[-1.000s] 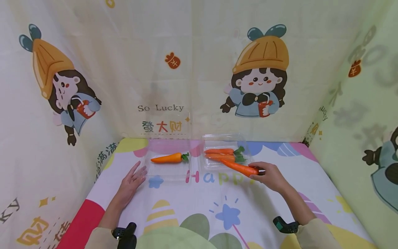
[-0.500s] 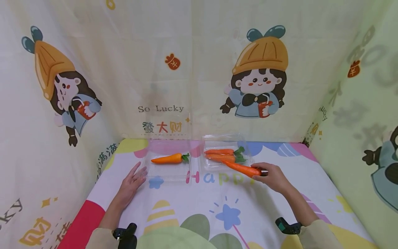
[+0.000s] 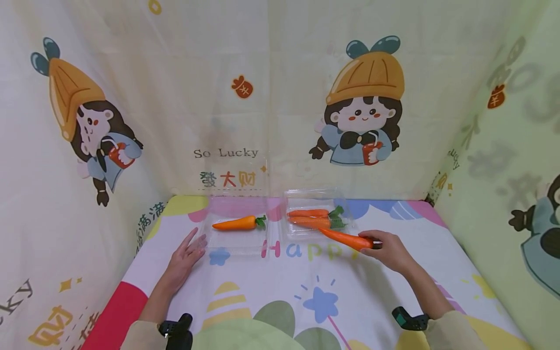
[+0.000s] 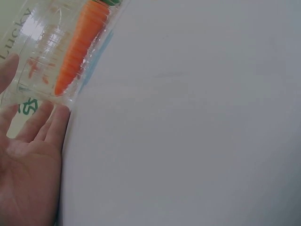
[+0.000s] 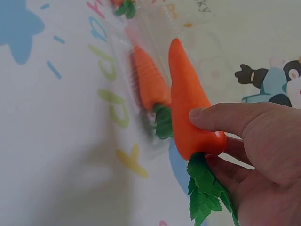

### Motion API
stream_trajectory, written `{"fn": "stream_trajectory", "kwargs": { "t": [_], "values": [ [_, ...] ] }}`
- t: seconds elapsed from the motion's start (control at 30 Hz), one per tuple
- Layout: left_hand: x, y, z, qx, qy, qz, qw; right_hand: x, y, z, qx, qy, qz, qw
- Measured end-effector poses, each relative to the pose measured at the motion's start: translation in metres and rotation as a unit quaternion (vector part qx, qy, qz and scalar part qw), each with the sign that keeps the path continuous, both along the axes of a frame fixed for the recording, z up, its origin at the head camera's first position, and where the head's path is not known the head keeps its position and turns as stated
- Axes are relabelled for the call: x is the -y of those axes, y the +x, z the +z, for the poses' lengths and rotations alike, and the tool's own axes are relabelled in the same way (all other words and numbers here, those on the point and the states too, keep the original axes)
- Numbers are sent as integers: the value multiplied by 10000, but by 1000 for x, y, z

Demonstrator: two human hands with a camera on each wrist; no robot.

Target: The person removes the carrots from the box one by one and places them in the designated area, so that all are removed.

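Observation:
My right hand (image 3: 387,249) pinches a carrot (image 3: 347,238) near its leafy end, thumb on one side and fingers on the other. In the right wrist view, green leaves (image 5: 204,190) hang below the palm. The carrot's tip points left, overlapping the front edge of the right clear plastic box (image 3: 316,235), where two carrots (image 3: 309,222) lie side by side. My left hand (image 3: 183,257) has its fingers extended at the left side of another clear box (image 3: 238,243). Inside that one lies a single carrot (image 3: 236,223), tip toward the left hand; the left wrist view shows the fingertips (image 4: 60,113) right at the wall.
Both boxes stand near the back of a table covered by a patterned cloth (image 3: 271,287). Behind rises a cream curtain (image 3: 284,112) with cartoon prints, and similar cloth hangs on both sides. Each wrist wears a dark strap device, such as the left band (image 3: 177,328).
My right hand has drawn slightly right and toward me, and the pinched carrot's tip has slid away from over the two boxed carrots. The left hand has stayed in place.

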State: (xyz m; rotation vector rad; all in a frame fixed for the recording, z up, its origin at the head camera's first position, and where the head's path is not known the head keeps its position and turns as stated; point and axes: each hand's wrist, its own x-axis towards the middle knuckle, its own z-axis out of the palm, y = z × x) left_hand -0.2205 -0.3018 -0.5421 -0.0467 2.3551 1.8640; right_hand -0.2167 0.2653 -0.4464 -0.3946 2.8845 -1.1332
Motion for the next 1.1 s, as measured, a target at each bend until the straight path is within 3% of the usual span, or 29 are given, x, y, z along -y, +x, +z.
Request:
{"fn": "stream_trajectory", "kwargs": {
  "t": [0.8,1.1],
  "values": [
    [0,0,0,44,12,4,10000,-17,8,-6,213,187,-265,9992],
    [1,-1,-1,50,42,-32,10000,-26,5,-12,39,264,-267,9993]
  ]
}}
